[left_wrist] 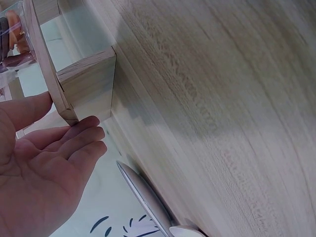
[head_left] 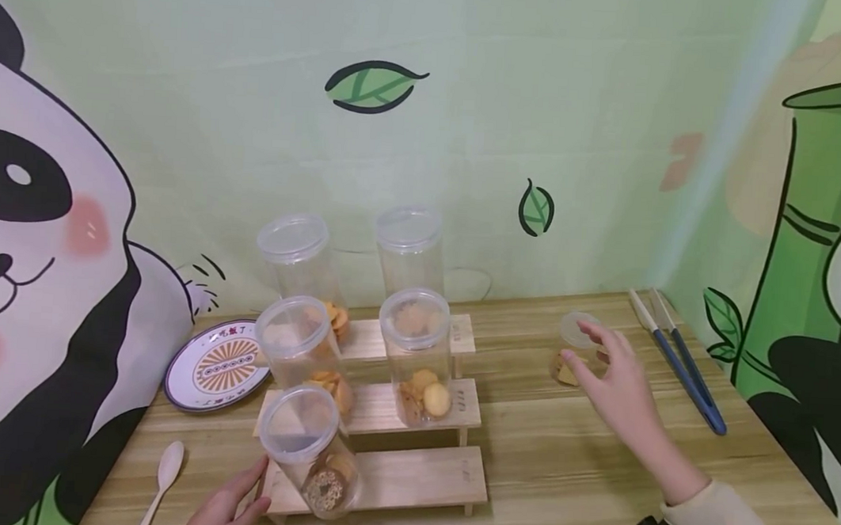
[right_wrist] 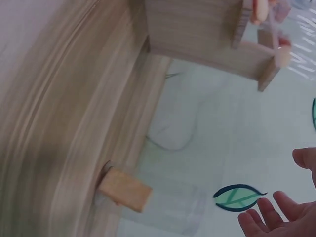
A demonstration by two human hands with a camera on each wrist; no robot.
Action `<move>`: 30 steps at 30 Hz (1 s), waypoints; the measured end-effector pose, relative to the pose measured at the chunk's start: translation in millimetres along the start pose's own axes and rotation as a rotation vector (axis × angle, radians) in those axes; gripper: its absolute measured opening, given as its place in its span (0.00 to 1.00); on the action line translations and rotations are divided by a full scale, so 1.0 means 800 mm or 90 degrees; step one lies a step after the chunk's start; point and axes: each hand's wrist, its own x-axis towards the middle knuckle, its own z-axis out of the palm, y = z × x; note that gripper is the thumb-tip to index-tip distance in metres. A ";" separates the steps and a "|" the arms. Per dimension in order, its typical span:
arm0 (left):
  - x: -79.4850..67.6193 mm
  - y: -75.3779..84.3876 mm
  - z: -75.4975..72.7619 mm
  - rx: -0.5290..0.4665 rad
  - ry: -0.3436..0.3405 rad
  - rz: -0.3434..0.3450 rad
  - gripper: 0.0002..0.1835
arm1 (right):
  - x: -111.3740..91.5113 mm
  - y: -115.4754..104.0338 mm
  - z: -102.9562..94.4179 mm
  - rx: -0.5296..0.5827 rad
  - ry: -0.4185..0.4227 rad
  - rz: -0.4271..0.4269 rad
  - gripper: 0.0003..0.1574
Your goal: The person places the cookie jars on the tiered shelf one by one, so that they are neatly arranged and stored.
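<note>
My left hand [head_left: 225, 506] holds the left end of the lowest board of a stepped wooden rack [head_left: 416, 480], thumb and fingers to either side of its corner [left_wrist: 66, 111]. Just beside it, a clear lidded jar [head_left: 304, 439] with ring-shaped cookies leans on that board. Out to the right, my right hand [head_left: 617, 376] hovers with spread, relaxed fingers, nothing held. It partly covers a clear jar [head_left: 580, 328] on the table with a square biscuit [right_wrist: 126, 188] at its bottom. The right wrist view has a gap between fingers and jar.
Several more lidded cookie jars [head_left: 416, 349] stand on the upper steps. To the left lie a patterned plate [head_left: 222, 367], tilted at the wall, and a pale spoon [head_left: 169, 467]. Blue-handled tongs [head_left: 686, 371] lie at far right. A printed cloth wall [head_left: 470, 138] closes the back.
</note>
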 end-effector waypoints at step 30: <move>-0.001 0.002 -0.003 -0.028 -0.022 -0.018 0.32 | 0.041 0.077 0.009 -0.028 -0.120 0.159 0.62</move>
